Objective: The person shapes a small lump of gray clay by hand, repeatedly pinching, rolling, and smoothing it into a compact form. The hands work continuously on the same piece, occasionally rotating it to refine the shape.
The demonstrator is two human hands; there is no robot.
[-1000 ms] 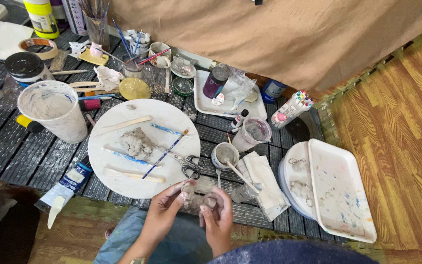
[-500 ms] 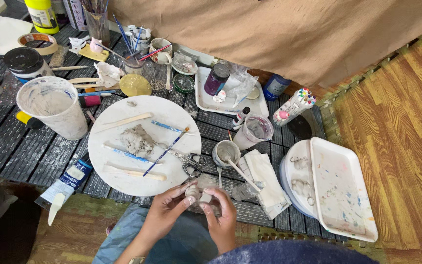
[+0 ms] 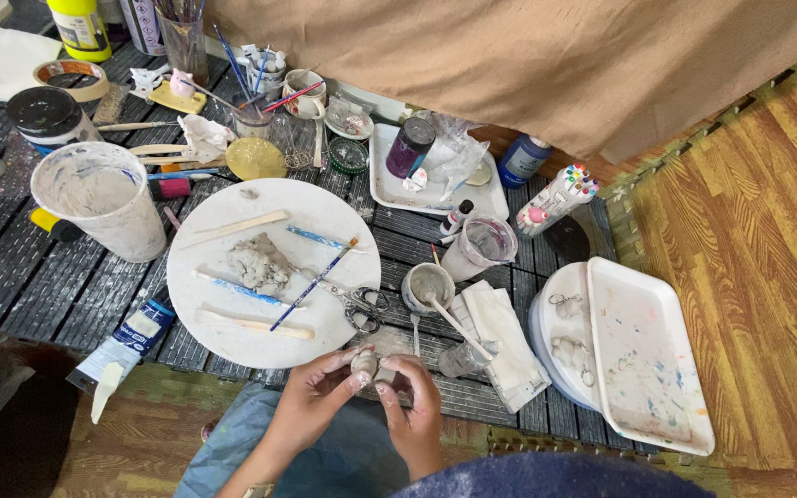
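Pinching a small grey clay lump (image 3: 364,361) between them, both hands sit at the near edge of the dark slatted table (image 3: 11,277), low in the head view. Left hand (image 3: 311,397) has thumb and fingertips closed on the lump from the left; right hand (image 3: 414,406) curls round it from the right, fingers pressed to the same piece, so the hands meet on it. Lump sits just off the near rim of the round white board (image 3: 325,207), beside the scissors (image 3: 360,302). On the board: a bigger grey clay mound (image 3: 258,263), a thin brush (image 3: 315,284), flat wooden sticks (image 3: 253,323). Left of the board, a white bucket (image 3: 103,207) smeared grey; a blue-and-white tube (image 3: 122,343) lies at the table's near edge. Right of the scissors, a small cup (image 3: 426,284) with a stick in it, then folded white cloth (image 3: 500,337). Far right, a white rectangular tray (image 3: 648,360) with paint flecks. Tan cloth (image 3: 528,55) hangs along the back. Wood floor (image 3: 767,258) on the right.
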